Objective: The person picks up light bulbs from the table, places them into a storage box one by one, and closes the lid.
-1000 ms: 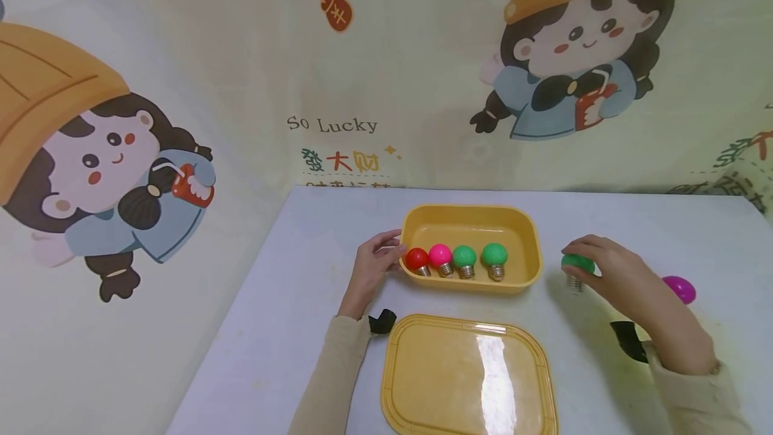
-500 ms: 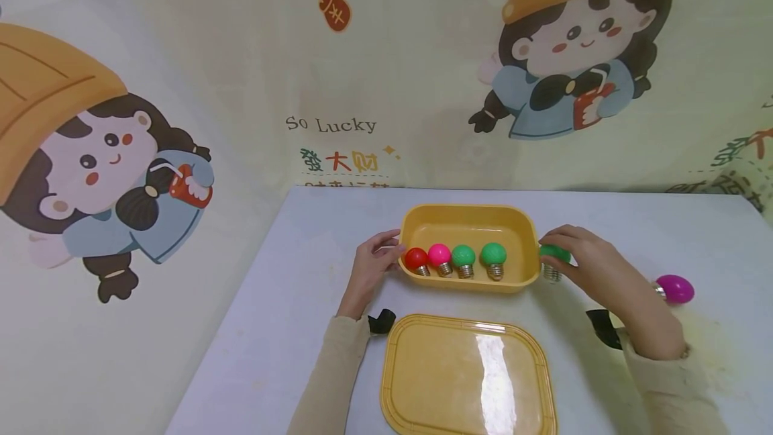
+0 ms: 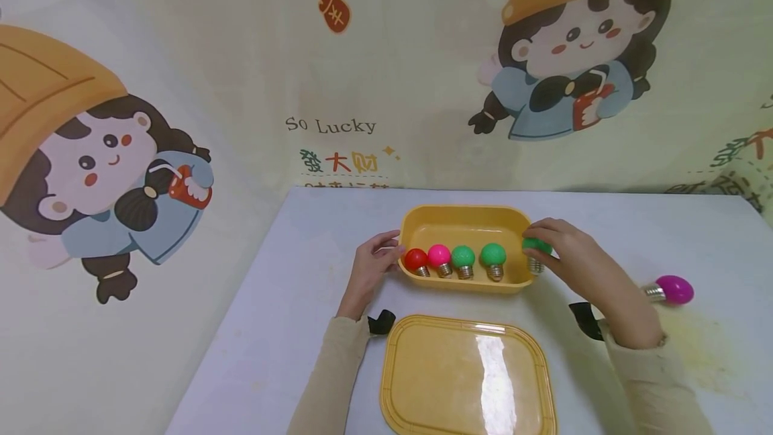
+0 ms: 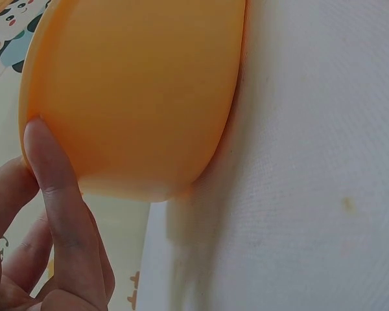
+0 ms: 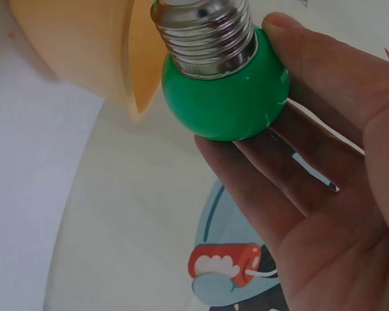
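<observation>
My right hand (image 3: 576,257) pinches a green light bulb (image 5: 227,97) by its round globe, with the metal screw base pointing down in the head view. The bulb is at the right end of a yellow plastic container (image 3: 468,212), overlapping its rim. Inside the container, along its near side, lie a red bulb (image 3: 416,259), a pink bulb (image 3: 439,255) and two green bulbs, one mid-row (image 3: 463,256) and one farther right (image 3: 493,254). My left hand (image 3: 373,267) holds the container's left end; in the left wrist view its fingers (image 4: 55,168) lie against the rim and outer wall.
A flat yellow lid (image 3: 447,374) lies on the white table (image 3: 272,354) in front of the container. At the right, a purple bulb (image 3: 675,289) rests on its side, beyond my right forearm. A cartoon-printed curtain (image 3: 423,72) hangs behind the table.
My right hand has carried the green bulb leftward, from right of the container to its right rim. More of the purple bulb shows now. The left hand stays in place.
</observation>
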`<act>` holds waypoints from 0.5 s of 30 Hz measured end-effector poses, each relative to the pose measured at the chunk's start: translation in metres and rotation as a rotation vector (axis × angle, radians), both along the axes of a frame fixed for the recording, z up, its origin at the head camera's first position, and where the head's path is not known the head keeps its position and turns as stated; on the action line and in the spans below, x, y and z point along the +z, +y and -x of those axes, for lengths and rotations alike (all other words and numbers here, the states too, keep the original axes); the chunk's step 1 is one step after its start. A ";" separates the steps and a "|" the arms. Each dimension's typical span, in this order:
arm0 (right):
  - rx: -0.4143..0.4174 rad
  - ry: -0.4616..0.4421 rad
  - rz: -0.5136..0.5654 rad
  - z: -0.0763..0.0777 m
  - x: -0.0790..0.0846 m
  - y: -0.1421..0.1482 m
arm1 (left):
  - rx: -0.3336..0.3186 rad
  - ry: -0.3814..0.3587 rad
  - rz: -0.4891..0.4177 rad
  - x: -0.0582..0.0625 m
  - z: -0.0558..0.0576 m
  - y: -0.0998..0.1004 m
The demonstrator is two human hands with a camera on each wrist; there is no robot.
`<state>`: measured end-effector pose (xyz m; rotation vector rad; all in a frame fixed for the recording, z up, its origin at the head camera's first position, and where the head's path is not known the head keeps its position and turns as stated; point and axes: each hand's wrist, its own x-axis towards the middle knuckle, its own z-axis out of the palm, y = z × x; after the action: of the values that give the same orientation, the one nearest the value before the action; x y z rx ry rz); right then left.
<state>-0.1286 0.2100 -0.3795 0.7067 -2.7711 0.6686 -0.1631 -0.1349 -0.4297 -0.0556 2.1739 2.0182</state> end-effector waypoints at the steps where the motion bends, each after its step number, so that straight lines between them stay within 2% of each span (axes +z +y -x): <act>1: 0.010 0.011 0.007 0.001 -0.001 -0.001 | 0.001 -0.001 0.002 0.000 0.000 0.000; 5: 0.033 0.024 0.010 0.005 -0.003 -0.005 | -0.002 -0.016 -0.009 -0.013 0.007 -0.003; 9: 0.026 -0.002 -0.012 0.008 -0.003 -0.010 | 0.010 -0.014 -0.027 -0.027 0.013 -0.004; 15: 0.040 -0.002 -0.029 0.010 -0.006 -0.017 | 0.028 0.004 -0.022 -0.030 0.013 -0.003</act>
<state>-0.1384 0.1934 -0.3854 0.7692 -2.7809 0.6384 -0.1758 -0.1380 -0.4599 -0.0793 2.1646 2.0584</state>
